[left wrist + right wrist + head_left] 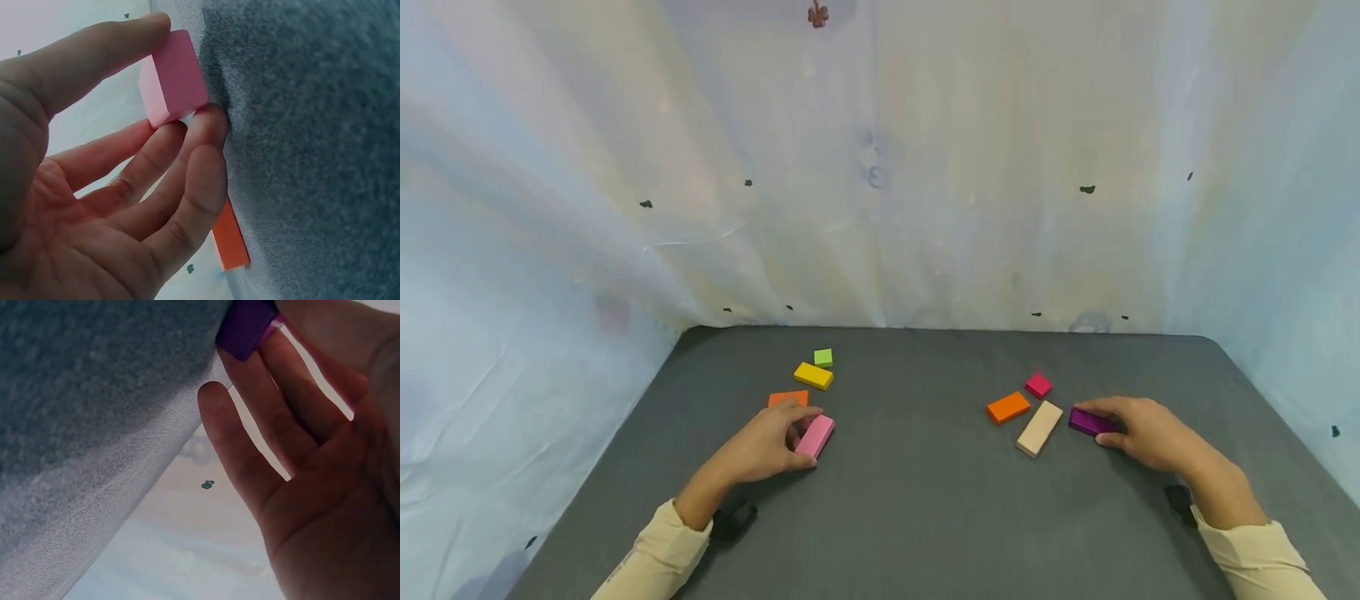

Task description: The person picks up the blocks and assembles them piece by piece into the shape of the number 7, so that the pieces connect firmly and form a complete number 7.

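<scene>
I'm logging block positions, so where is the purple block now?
In the head view, the purple block is right of centre, pinched in the right hand, just to the right of the beige block.

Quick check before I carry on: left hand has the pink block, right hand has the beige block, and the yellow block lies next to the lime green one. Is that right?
Not quite: the right hand holds the purple block, not the beige block, as the head view shows. The left hand does hold the pink block, and the yellow block is next to the lime green block.
</scene>
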Demonstrator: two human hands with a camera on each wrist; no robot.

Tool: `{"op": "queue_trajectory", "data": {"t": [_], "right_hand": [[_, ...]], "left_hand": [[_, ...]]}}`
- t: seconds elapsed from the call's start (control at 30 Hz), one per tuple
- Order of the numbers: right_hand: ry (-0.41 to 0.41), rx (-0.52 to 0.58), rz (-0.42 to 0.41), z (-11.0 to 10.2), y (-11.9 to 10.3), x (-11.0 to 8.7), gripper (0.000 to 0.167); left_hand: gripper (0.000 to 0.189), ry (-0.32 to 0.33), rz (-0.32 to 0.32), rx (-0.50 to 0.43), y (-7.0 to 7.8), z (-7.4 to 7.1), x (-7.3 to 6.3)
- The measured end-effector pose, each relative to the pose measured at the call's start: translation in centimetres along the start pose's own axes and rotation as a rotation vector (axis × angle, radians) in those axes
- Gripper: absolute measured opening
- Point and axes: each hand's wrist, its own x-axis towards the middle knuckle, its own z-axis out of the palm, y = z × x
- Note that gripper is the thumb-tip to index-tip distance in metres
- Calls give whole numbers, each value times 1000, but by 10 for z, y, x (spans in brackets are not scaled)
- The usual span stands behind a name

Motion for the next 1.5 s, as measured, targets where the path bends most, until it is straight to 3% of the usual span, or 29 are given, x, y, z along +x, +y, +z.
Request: {"op": "queue_trajectory", "data": {"t": [0.2,0.4,0.57,0.8,1.1,1.5], "right_hand": [[-14,2,8,15,-2,-18,48],[25,-3,18,14,-6,-29,48],[18,-7,22,10,-8,-35,47],[15,-19,7,7,-11,-31,47],[-8,-19,41,4,-7,-31,47],[-28,-29,37,7,-8,-32,48]], "left_hand": [[73,-26,-42,-33,0,19,-17],[70,9,9,-10,6,17,-21],[69,-13,21,-3,9,20,-22],[68,-16,33,8,7,15,-22],[69,-9,55,8,23,9,-20],[71,13,15,31,29,14,-27]]}}
